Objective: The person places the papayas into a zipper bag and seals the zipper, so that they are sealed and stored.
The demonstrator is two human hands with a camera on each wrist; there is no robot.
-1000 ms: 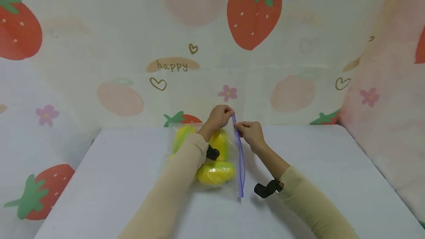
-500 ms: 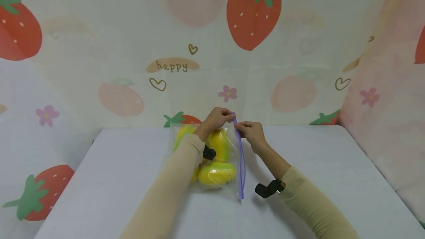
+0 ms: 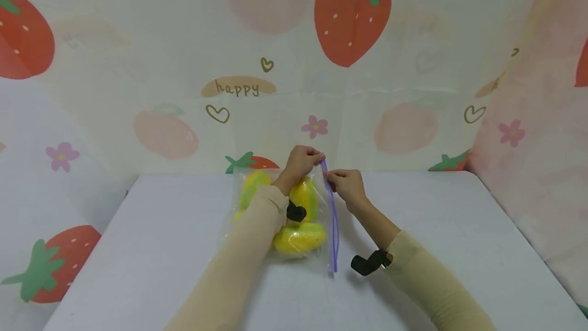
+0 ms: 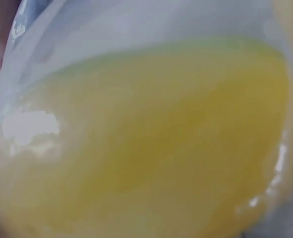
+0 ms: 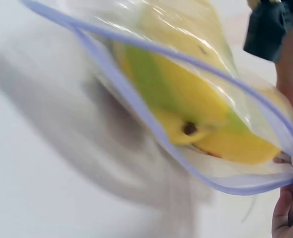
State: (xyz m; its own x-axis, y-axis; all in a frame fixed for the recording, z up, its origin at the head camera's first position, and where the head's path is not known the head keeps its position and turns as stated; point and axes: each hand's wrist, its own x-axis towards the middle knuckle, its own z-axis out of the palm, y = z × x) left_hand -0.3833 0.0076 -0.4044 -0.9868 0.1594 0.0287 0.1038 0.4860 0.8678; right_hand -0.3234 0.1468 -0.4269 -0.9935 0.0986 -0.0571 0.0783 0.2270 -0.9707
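A clear plastic zip bag (image 3: 317,265) lies on the table with its purple zip strip (image 3: 334,234) along the right side. Inside are several yellow-green mangoes (image 3: 300,239), partly covered by the left arm. My left hand (image 3: 301,161) pinches the strip's far end. Just nearer along the same strip, my right hand (image 3: 347,186) pinches it between thumb and fingers. In the right wrist view the two purple edges (image 5: 158,131) stand apart over most of their length, meeting by the right hand's fingers (image 5: 282,208). A mango (image 4: 151,139) under plastic fills the left wrist view.
The white table (image 3: 441,229) reaches back to a strawberry-printed cloth (image 3: 399,65). Black wrist cameras sit on both wrists, the left one (image 3: 296,212) over the bag and the right one (image 3: 367,263) above the table.
My left hand dips slightly at the strip's end, then rises back a little. The right hand keeps its pinch at nearly the same spot, and the bag stays put.
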